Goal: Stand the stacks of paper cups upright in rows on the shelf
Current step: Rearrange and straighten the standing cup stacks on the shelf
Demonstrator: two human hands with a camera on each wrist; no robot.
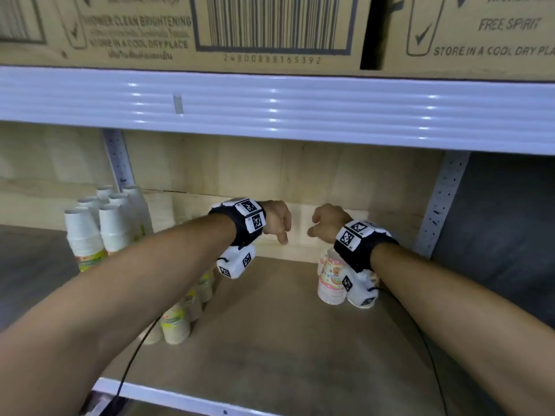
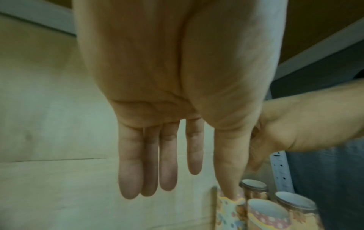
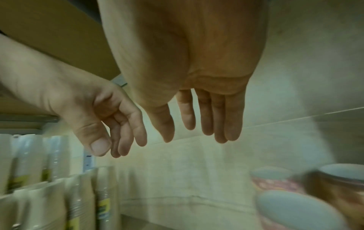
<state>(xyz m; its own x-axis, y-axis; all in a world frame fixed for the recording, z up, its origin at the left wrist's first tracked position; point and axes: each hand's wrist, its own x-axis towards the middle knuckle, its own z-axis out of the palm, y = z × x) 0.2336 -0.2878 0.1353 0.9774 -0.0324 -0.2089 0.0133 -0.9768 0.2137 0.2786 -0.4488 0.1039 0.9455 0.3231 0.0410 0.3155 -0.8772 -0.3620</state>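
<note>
On the shelf (image 1: 285, 340), stacks of white-and-green paper cups (image 1: 90, 235) stand upright at 9 o'clock, mouths up, long axes vertical, in a row running toward the front edge. Stacks of pink patterned paper cups (image 1: 330, 280) stand upright at 3 o'clock. Between them hang the left hand (image 1: 277, 219) and right hand (image 1: 327, 222), fingers released and loosely drooping, grasping nothing. Cardboard boxes (image 1: 270, 28) sit at 12 o'clock.

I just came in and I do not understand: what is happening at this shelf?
A person is arranging stacks of paper cups on the shelf. Both hands are empty now: the left hand and right hand hang above the shelf with relaxed fingers. White and green stacks stand upright at the left; colourful patterned stacks stand at the right.
</note>
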